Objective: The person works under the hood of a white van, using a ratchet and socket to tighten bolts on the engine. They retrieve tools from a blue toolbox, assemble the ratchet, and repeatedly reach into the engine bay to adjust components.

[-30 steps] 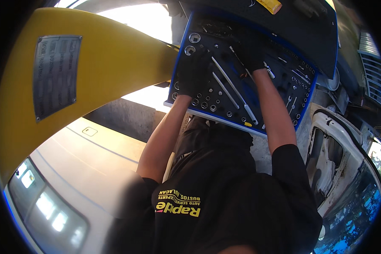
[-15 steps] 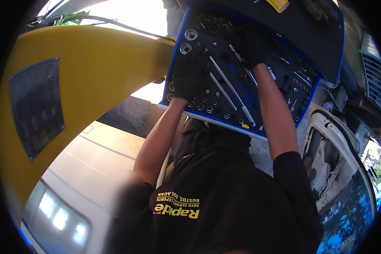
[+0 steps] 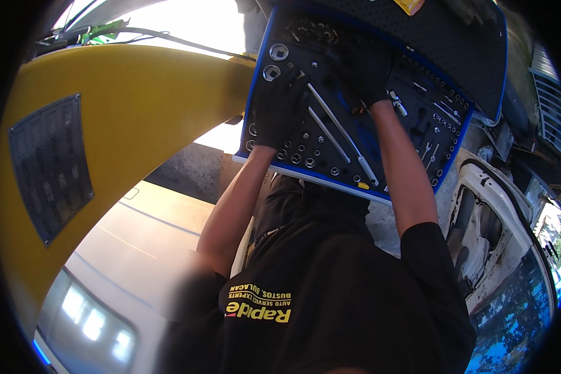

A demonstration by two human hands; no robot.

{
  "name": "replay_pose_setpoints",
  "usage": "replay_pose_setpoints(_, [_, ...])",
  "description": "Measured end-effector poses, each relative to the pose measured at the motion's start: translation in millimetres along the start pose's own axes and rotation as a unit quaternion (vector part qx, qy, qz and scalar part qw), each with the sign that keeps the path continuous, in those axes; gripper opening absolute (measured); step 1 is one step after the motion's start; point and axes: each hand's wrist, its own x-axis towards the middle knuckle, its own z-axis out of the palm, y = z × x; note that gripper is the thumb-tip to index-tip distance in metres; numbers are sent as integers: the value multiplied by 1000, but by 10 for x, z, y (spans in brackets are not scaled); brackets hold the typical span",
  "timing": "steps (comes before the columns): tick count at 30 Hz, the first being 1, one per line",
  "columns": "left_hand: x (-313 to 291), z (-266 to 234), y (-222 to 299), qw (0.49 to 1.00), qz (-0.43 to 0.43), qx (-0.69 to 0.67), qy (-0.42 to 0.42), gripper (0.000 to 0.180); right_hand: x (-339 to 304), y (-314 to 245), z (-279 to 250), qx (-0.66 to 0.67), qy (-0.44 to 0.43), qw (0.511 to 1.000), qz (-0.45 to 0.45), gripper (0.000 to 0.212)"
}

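Both my hands wear black gloves and reach over a blue-edged tool case [image 3: 321,179] with black foam, held near my waist. My left hand [image 3: 277,113] lies over the left part of the foam with its fingers stretched out, beside two large sockets. One large socket [image 3: 272,73] shows just past it. My right hand [image 3: 366,71] is over the upper middle of the case; its fingers blend into the dark foam, so what they hold is hidden. Between my hands lie a long metal bar [image 3: 340,124] and a shorter bar [image 3: 327,132]. Small sockets [image 3: 310,163] sit along the near edge.
The case's open lid [image 3: 442,43] stands at the far right, with a yellow packet [image 3: 410,6] at its top edge. A large yellow curved machine body [image 3: 137,81] fills the left, above a pale vehicle [image 3: 124,249]. A worn white vehicle door [image 3: 480,218] stands at the right.
My right hand has shifted slightly left. The slim metal tool that showed beside it no longer shows there. My left hand has hardly moved.
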Motion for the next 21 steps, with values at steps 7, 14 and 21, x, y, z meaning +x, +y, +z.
replay_pose_setpoints(7, [33,7,-5,1000,-2,-8,6,39,-116,81,0,68,28,996,42,28])
replay_pose_setpoints(14, [15,1,-10,1000,-13,-10,-3,39,-265,85,-239,70,129,986,86,26])
replay_pose_setpoints(21, [40,-36,39,1000,-9,-8,-20,38,-718,826,-830,-96,-19,992,82,42])
